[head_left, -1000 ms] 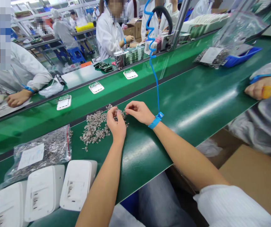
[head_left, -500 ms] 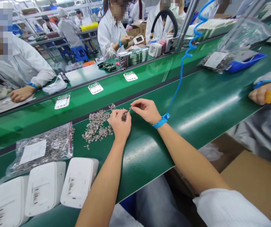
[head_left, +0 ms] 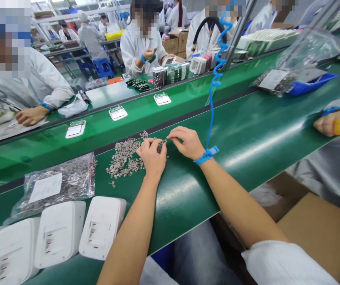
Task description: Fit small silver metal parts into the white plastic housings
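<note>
Left hand [head_left: 152,156]: at the right edge of the parts heap, fingers curled in on a small clutch of metal parts – closed on them
Right hand [head_left: 187,142]: just beside the left, thumb and forefinger pinched shut on one part [head_left: 164,141] at its tip
Parts [head_left: 125,158]: loose heap of small grey metal pieces, spread on the green bench [head_left: 247,134] straight ahead, touching the left hand
Handling: judged light, stiff, hard-edged and apt to snag on each other – best taken one at a time by fingertip pinch at an end, not scooped
Wrist strap [head_left: 207,154]: blue band on the right wrist, coiled blue cord [head_left: 214,85] rising to the frame above
Bag [head_left: 57,186]: clear zip bag of the same parts, left of the heap, white label on it – print too small to read
White cases [head_left: 59,233]: row at the near left edge, face down, barcode stickers, text unreadable
Belt [head_left: 99,126]: beyond the bench, three white units spaced along it
Others: a yellow-tipped hand [head_left: 334,122] at far right; sleeved co-workers across the belt
Brands: none legible
</note>
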`<state>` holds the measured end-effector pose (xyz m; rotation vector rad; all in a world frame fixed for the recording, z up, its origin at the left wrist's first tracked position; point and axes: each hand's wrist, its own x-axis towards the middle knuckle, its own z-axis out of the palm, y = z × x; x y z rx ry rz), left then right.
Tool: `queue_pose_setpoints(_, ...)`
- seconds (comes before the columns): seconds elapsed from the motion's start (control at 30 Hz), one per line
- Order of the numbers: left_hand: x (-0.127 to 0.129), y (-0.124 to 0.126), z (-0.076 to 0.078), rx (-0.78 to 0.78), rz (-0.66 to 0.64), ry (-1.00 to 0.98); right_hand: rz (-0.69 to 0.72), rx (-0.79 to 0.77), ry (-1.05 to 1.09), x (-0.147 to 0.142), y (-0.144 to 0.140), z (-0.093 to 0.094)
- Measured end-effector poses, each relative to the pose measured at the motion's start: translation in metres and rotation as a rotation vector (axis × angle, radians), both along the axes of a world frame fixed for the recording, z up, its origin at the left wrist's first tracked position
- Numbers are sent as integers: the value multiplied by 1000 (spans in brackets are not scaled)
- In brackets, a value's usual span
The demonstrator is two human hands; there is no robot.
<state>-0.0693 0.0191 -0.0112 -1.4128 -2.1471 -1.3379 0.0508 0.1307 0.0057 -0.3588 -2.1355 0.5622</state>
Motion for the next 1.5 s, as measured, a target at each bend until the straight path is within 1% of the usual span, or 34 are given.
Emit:
queue_pose_setpoints(0.1, -1, -1, -3, 9, 7, 52, -20, 173, -54, -1, 1, -5)
queue_pose_setpoints(0.2, -2, -2, -4, 7, 3, 119, -55, 280, -123, -1, 0, -7)
queue_pose_setpoints(0.33, -1, -5, -2, -36, -14, 169, -109, 311, -192, 1, -2, -5)
queue_pose_setpoints(0.57, 4, -7, 1, -77, -70, 211, -75, 360, -274, 1, -4, -1)
queue_pose_setpoints(0.7, 3, -5, -2, -88, -75, 160, -106, 365, -291, -1, -5, -1)
queue_pose_setpoints(0.87, 0, -2, -6, -115, -55, 84, -88, 471, -333, 0, -2, 0)
queue_pose_setpoints(0.97, -2, 0, -5, -143, -69, 27, -93, 494, -354, 1, 0, 0)
queue_pose_setpoints(1.13, -2, 0, -1, -162, -86, -54, -77, 404, -359, 2, 0, -4)
queue_pose_setpoints(1.27, 0, 0, -1, -157, -71, -14, -77, 231, -277, 3, 0, -4)
queue_pose_setpoints(1.37, 1, 0, -2, -129, -25, 17, -57, 122, -198, 2, -2, 0)
queue_pose_setpoints(1.43, 1, 1, -1, -107, 1, 25, -26, -8, -144, 1, -5, 3)
queue_pose_setpoints(1.5, 1, 1, -1, -100, -14, 20, 10, -205, -84, 0, -7, 6)
